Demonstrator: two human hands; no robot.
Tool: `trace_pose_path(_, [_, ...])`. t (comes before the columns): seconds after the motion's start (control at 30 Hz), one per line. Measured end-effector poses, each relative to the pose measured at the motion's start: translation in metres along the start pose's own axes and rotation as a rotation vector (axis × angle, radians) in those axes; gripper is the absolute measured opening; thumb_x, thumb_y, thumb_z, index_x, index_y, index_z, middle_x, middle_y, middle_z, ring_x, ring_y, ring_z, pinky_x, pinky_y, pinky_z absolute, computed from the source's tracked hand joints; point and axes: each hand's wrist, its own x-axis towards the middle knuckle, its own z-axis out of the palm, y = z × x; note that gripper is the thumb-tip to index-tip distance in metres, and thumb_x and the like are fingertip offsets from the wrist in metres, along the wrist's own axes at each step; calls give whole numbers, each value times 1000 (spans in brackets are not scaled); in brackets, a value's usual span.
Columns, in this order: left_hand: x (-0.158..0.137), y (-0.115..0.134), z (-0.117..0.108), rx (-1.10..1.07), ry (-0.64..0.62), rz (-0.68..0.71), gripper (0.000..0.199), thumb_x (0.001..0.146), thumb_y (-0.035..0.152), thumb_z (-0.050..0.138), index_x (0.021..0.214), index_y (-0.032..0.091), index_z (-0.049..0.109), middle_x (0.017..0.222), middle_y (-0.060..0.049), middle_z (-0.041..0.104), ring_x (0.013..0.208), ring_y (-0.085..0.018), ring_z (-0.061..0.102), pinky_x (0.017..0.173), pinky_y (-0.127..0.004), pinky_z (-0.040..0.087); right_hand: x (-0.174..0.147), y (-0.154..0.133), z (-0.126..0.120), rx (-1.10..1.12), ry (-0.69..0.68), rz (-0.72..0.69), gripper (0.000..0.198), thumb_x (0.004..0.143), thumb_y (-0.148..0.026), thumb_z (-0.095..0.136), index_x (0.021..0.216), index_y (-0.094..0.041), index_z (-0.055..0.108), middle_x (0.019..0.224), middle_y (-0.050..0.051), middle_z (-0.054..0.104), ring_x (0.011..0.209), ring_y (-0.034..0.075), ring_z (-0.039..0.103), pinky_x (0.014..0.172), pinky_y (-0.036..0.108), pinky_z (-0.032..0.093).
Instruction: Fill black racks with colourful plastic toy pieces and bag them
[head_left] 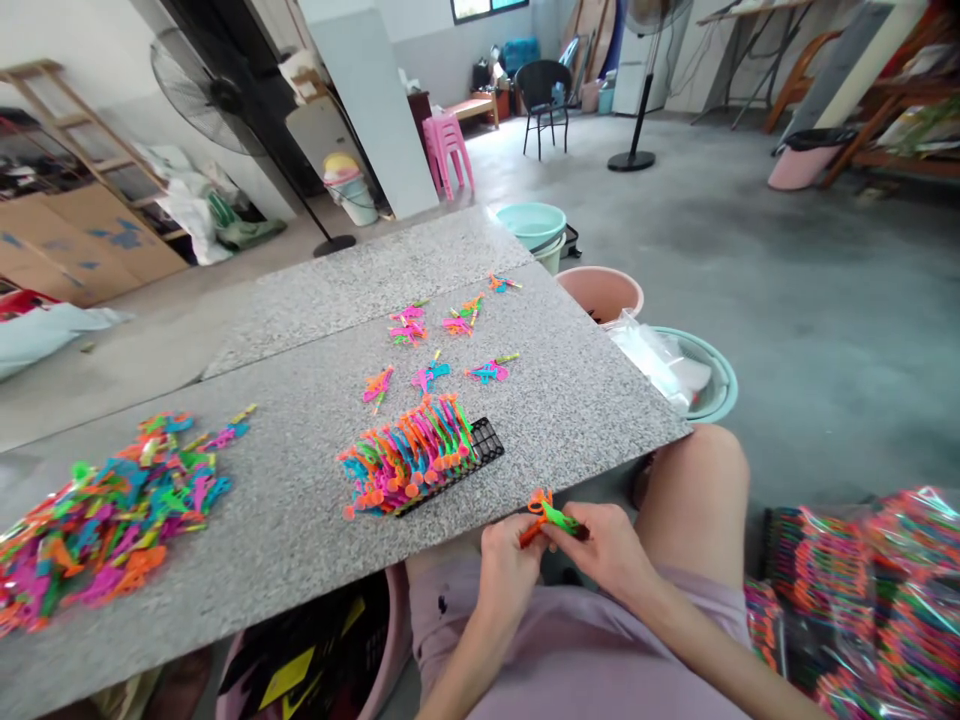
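On the head cam your left hand (514,560) is pinching an orange plastic piece (531,532) in its grip, and your right hand (611,550) is gripping a green piece (556,517) right beside it, just off the tabletop (577,400). A packed black rack (489,438) is sitting nearby, with a messy colorful pile (124,520) lying way left.

Held pieces (556,517): bright green and orange. Rack (487,439) black, latticed; its row of pieces (411,455) orange, blue, pink, green. Tabletop (577,410) speckled grey.

No readable text.
From here, blue marks (124,237) on a carton (82,245) and a dark emblem (442,604) on shorts (453,575) are illegible.
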Motion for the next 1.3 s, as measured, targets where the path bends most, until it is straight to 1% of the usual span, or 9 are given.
trace_pose_path(0.17, [-5, 0, 1, 36, -43, 31, 22, 78, 9, 51, 66, 17, 67, 64, 0, 63, 60, -14, 56, 59, -23, 38, -3, 7, 3, 142, -88, 37, 45, 88, -56, 54, 64, -18, 60, 56, 0, 53, 52, 14, 43, 51, 25, 23])
trace_pose_path(0.37, [-14, -2, 17, 149, -60, 46, 25, 87, 12, 47, 74, 18, 67, 71, -4, 63, 63, -15, 57, 61, -25, 40, -16, 13, 3, 352, -83, 170, 48, 88, -57, 52, 59, -20, 46, 51, -3, 44, 49, 12, 38, 48, 25, 23])
trace_pose_path(0.53, [-19, 0, 24, 245, -90, 74, 25, 89, 11, 45, 76, 18, 65, 75, -4, 65, 66, -16, 59, 63, -25, 42, -27, 15, 8, 590, -87, 291, 48, 83, -63, 56, 61, -21, 46, 47, -3, 43, 42, 12, 36, 44, 25, 26])
trace_pose_path(0.77, [-24, 4, 23, 269, -167, 72, 24, 93, 15, 47, 77, 19, 65, 75, -3, 65, 66, -16, 60, 62, -25, 41, -40, 8, 10, 646, -13, 394, 50, 79, -64, 61, 58, -21, 45, 46, -4, 41, 42, 11, 36, 42, 24, 27])
trace_pose_path(0.93, [-28, 5, 24, 273, -183, 58, 23, 92, 15, 48, 80, 19, 67, 76, -3, 65, 66, -16, 59, 62, -25, 40, -51, 1, 11, 678, -17, 520, 52, 74, -70, 61, 60, -22, 47, 43, -4, 43, 38, 12, 37, 40, 25, 30])
trace_pose_path(1.0, [-27, 4, 24, 214, -192, 51, 23, 92, 16, 48, 81, 19, 68, 76, -3, 65, 67, -16, 59, 63, -25, 41, -54, 1, 10, 668, -21, 520, 51, 76, -69, 60, 62, -21, 48, 43, -4, 45, 38, 12, 40, 40, 25, 32])
trace_pose_path(1.17, [-18, 2, 21, 33, -216, 51, 19, 85, 8, 51, 77, 17, 66, 74, -2, 64, 69, -15, 58, 68, -25, 42, -42, 1, -12, 756, -210, 365, 49, 82, -68, 54, 72, -19, 56, 60, 0, 60, 56, 15, 57, 57, 27, 49])
trace_pose_path(1.23, [-14, 0, 21, 1, -232, 62, 20, 81, 5, 52, 85, 17, 67, 79, -1, 66, 73, -14, 60, 71, -24, 45, -33, 3, -24, 796, -313, 365, 52, 80, -70, 53, 77, -19, 58, 69, 2, 65, 65, 17, 63, 67, 30, 53])
trace_pose_path(1.3, [-13, -2, 22, -134, -275, 60, 26, 80, 6, 53, 100, 18, 65, 88, -2, 68, 79, -15, 62, 74, -24, 47, -24, 7, -34, 761, -406, 415, 54, 76, -72, 56, 78, -18, 59, 71, 4, 68, 66, 18, 66, 66, 31, 55])
